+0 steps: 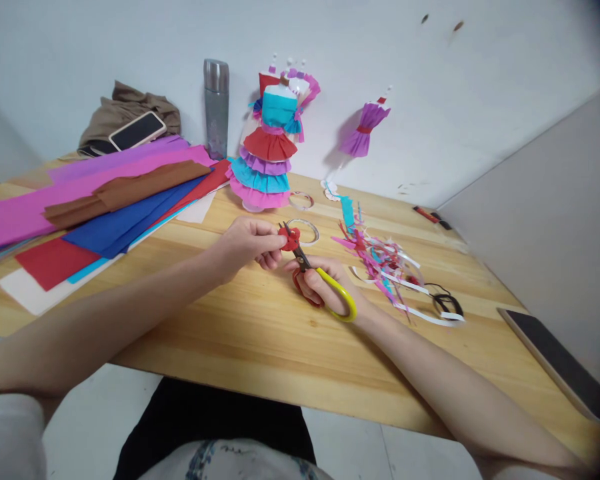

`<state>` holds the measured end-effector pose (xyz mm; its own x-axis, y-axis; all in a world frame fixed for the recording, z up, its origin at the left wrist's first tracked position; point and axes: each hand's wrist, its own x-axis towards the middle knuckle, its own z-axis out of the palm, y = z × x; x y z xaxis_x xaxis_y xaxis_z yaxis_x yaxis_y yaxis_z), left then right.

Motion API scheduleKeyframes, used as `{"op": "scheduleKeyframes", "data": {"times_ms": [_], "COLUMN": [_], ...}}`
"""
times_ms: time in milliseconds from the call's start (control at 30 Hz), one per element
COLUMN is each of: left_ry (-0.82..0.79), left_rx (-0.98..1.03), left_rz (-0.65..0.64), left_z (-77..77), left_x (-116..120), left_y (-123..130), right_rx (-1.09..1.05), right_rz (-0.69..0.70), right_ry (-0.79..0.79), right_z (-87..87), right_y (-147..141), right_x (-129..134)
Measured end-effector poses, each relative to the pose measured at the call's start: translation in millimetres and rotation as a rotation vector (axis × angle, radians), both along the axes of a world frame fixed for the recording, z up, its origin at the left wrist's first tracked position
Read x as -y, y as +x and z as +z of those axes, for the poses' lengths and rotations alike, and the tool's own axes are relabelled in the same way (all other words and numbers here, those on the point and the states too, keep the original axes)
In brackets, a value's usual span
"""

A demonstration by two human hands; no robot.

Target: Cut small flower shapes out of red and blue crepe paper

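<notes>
Head view: the left hand [250, 241] pinches a small red piece [291, 238] between thumb and fingers, in front of the layered paper dress [273, 143], while the right hand [329, 283] is curled around the scissors [304, 263], whose blades are at that piece — trimming it looks like the step in hand. The next snip calls, I judge, for a steady pinch and blades well clear of the pinching hand. Farther out, a pale ring [317, 233] lies near the dress's foot, cut scraps [375, 257] spread to the dress's right, and coloured paper sheets [130, 200] lie to its left — well apart from the scraps.
</notes>
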<state>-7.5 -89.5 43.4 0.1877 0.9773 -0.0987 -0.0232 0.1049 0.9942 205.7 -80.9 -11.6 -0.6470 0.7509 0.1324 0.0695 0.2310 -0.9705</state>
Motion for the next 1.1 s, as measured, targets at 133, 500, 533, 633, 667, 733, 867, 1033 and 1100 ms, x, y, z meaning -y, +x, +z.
{"op": "scheduleKeyframes", "data": {"times_ms": [133,500,533,633,667,733,867,1033,1100], "left_ry": [-0.02,-0.012,-0.007,-0.001,-0.002,-0.004,-0.01,0.002,0.012], "left_rx": [-0.005,-0.045,-0.038,-0.024,-0.024,-0.028,-0.033,-0.042,-0.045], "left_rz": [0.005,-0.015,-0.015,-0.015,-0.018,-0.024,-0.026,-0.033,-0.045], "left_z": [0.4,3.2,3.4,4.5,5.0,6.2,8.6,7.8,6.5], "left_x": [-0.9,-1.9,-1.7,-1.5,-1.5,-1.5,-1.0,-1.4,-2.3], "left_y": [0.8,-1.9,-2.0,-1.7,-1.6,-1.5,-1.8,-3.3,-4.3], "right_rx": [0.01,0.026,0.025,0.02,0.018,0.015,0.026,0.023,0.018], "right_rz": [0.0,-0.005,-0.007,-0.007,-0.005,-0.002,-0.007,-0.007,-0.005], "right_ry": [-0.008,-0.021,-0.019,-0.016,-0.012,-0.002,-0.006,-0.034,-0.043], "right_z": [1.5,1.8,1.8,1.7,1.8,2.0,1.7,0.4,0.2], "right_y": [0.1,0.4,0.4,0.0,-0.2,-0.5,-0.6,-0.5,-0.7], "right_x": [1.1,0.7,0.7,0.6,0.4,0.1,-0.3,1.2,2.0]}}
